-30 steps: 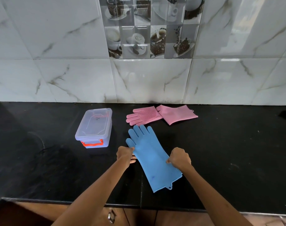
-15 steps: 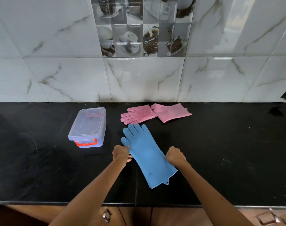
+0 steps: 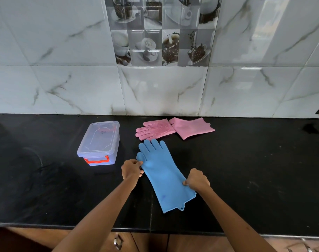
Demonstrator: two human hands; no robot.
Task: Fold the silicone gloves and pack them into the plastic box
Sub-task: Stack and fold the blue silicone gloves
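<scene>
Both hands are down on the black worktop (image 3: 45, 179), one on each side of the blue glove (image 3: 164, 177). The left hand (image 3: 131, 170) is curled up, and its fingers pinch the left edge of the glove, just below the glove's thumb. The right hand (image 3: 198, 180) is curled too, and its fingers pinch the right edge of the glove, closer to the open end. Neither hand is flat or spread out.

The blue glove lies flat near the middle of the worktop. Its fingers point toward the back wall and lean a little to the left. Its open end points toward the front edge of the worktop and sits close to that edge, but not over it.

Two pink gloves lie near the back edge, just behind the blue one. The pink glove on the left (image 3: 155, 129) shows a bumpy palm, and its fingers point left. The pink glove on the right (image 3: 193, 127) is smooth, and its wide open end points right. The two pink gloves touch each other in the middle.

The plastic box (image 3: 99, 142) stands to the left of all the gloves, near the left hand but not touching it. It is see-through, its lid is on, and a red handle (image 3: 96, 160) sits on the side facing the front edge.
</scene>
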